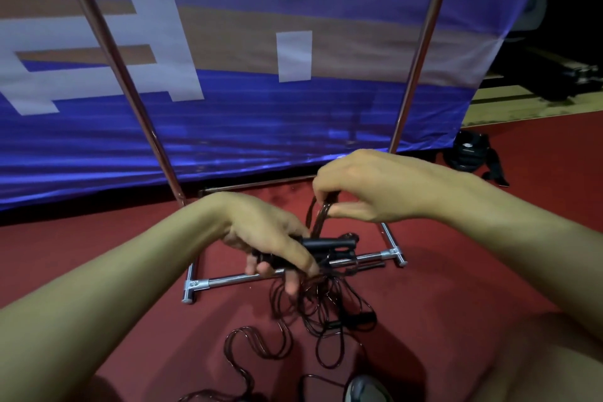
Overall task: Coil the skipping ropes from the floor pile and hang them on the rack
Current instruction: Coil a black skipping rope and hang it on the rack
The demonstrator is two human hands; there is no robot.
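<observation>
Two bare hands work just above the chrome metal rack's base bar [235, 278]. The left hand [270, 238] grips black cylindrical rope handles [329, 243]; the right hand [365, 186] pinches thin dark cord loops [321, 215]. Loose dark skipping ropes [326, 313] lie tangled on the red floor [130, 258] before that bar.

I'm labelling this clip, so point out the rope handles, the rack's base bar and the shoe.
rope handles [326, 243]: head view, on the black grip.
rack's base bar [235, 279]: head view, on the bare chrome tube.
shoe [367, 390]: head view, on the toe.
</observation>
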